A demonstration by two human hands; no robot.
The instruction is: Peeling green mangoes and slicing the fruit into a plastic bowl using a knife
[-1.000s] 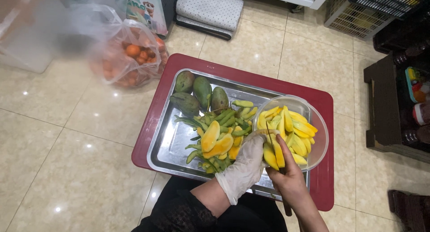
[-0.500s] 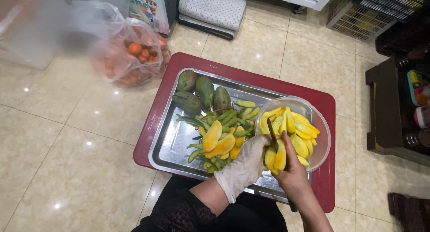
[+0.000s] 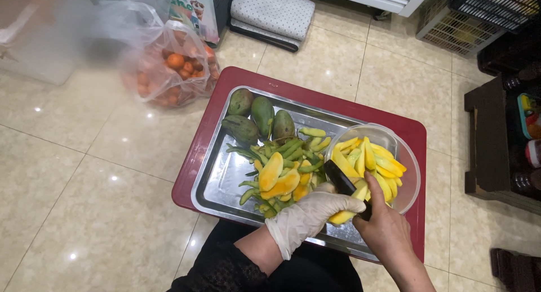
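Our gloved left hand [image 3: 307,219] grips a mango piece [image 3: 345,215]; our right hand [image 3: 386,230] holds the knife [image 3: 345,182], blade pointing up-left.

One head camera looks steeply down, close above the metal tray [image 3: 225,182].

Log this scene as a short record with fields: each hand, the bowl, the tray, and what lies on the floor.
left hand: gloved, holding a peeled mango piece
right hand: bare, grip on a knife, blade against the piece
bowl: clear, holds yellow slices
tray: steel, on a red table; three whole green mangoes, green peels, mango pits
floor: bag of orange fruit
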